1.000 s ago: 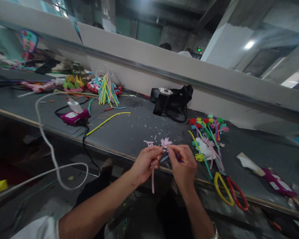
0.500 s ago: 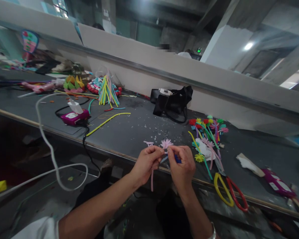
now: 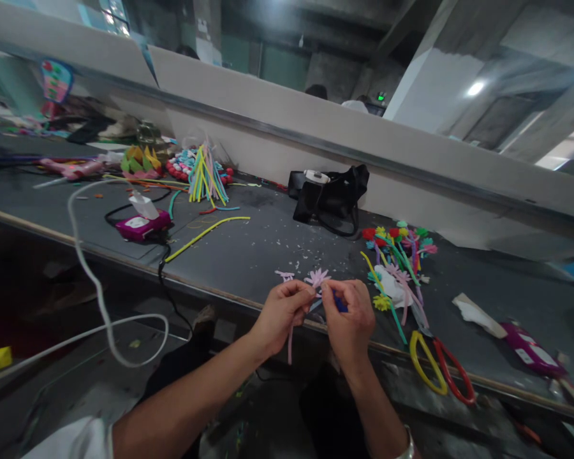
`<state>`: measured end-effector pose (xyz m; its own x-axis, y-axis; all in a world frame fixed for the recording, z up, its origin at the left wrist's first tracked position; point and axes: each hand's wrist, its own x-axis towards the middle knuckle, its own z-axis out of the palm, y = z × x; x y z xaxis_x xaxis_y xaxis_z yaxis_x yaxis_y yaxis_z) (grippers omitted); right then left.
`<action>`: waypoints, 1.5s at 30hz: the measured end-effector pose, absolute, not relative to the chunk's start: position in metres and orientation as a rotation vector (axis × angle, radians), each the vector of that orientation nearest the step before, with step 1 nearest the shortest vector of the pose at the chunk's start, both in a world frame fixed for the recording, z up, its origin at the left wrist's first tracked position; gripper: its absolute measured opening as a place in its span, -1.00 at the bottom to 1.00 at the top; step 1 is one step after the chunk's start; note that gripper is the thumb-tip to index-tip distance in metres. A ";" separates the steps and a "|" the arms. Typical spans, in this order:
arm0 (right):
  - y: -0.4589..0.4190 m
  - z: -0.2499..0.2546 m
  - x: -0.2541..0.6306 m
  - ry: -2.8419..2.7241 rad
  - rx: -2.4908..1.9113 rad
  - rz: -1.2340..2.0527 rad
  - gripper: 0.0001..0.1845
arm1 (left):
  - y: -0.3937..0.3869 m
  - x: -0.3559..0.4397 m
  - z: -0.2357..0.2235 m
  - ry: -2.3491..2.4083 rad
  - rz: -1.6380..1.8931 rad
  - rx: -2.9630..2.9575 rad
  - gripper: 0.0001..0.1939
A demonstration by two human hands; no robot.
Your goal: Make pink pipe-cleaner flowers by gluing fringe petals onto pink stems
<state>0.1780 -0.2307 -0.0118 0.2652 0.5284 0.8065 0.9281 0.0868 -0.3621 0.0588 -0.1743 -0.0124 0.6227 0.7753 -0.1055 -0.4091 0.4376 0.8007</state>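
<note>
My left hand (image 3: 281, 315) pinches a pale pink pipe-cleaner flower (image 3: 317, 276) at its base, just above the table's front edge. A pink stem (image 3: 289, 344) hangs below the same hand. From the other side, my right hand (image 3: 351, 315) is closed, thumb and finger pinched at the flower's base. A blue object (image 3: 339, 303) shows partly inside my right hand; its kind is hidden. Close behind my left fingers lie short pink pipe-cleaner pieces (image 3: 285, 275) on the dark table.
Right of my hands lies a pile of pipe-cleaner flowers (image 3: 402, 248), with yellow-and-red-handled scissors (image 3: 442, 366) jutting past the table edge. A black bag (image 3: 328, 194) sits against the partition. To the left are a purple tissue pack (image 3: 143, 226), a white cable (image 3: 88, 268) and bundled pipe cleaners (image 3: 205, 175).
The pink flower tilts slightly and shifts a little left and down between my fingers. Both hands keep their pinch and stay nearly in place.
</note>
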 end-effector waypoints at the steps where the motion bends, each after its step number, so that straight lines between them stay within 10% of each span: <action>1: -0.231 -0.012 0.178 -1.391 -1.567 -0.527 -0.89 | -0.174 0.059 -0.013 0.505 0.774 0.821 -0.75; 45: -0.236 -0.009 0.168 -1.352 -1.527 -0.417 -0.93 | -0.170 0.057 -0.014 0.361 0.634 0.603 -0.82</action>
